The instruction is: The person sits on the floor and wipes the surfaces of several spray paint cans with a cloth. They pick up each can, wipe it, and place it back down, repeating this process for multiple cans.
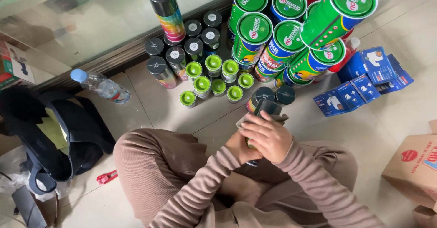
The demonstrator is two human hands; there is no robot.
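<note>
Dark-capped spray can (265, 107), one item, held over my lap: my right hand (268, 136) wraps the top with a grey cloth (277, 117), my left hand (240, 149) clasps the lower body. Adjacent stock: green-capped small cans (214, 80) on the floor tiles (150, 100), stacked green tins (291, 37) just beyond. Risk noted: I judge a slip from my grip could knock the stack over.

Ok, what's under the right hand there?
The right hand lies over a spray can wrapped partly in a grey cloth; the left hand grips it lower down. Only the dark cap shows; the can's body is covered.
</note>
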